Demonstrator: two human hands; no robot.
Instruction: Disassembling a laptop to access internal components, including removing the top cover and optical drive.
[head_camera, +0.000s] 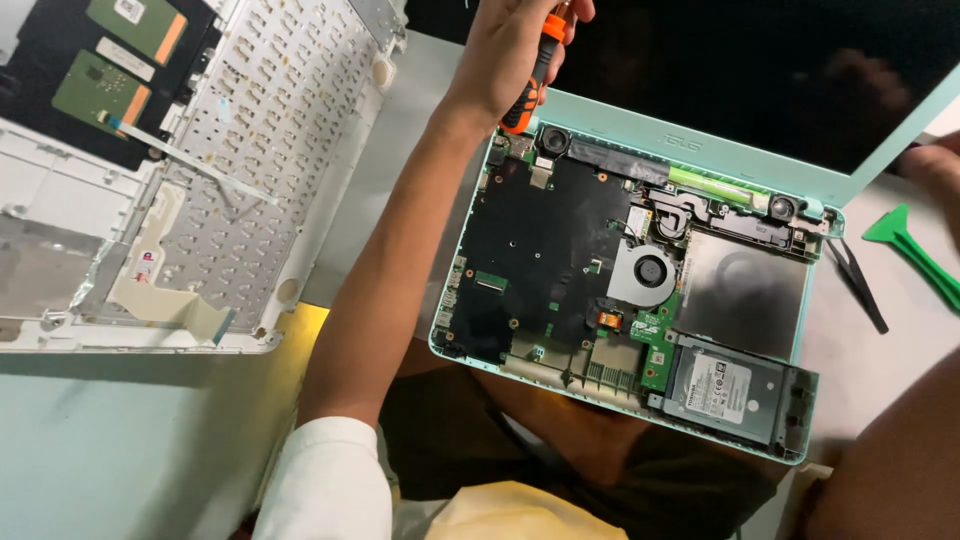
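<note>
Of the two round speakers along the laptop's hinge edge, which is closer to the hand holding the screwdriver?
The left-end speaker, just beside the left hand and screwdriver; the other speaker sits at the right end.

Opened laptop base on the desk's near edge, keyboard cover to its left

In the laptop base (560, 250) the fan (643, 273) sits mid-board, the hard drive (722, 388) at the near right corner; the keyboard cover (250, 150) lies left, the tweezers (858, 280) and pry tool (910, 250) right.
</note>
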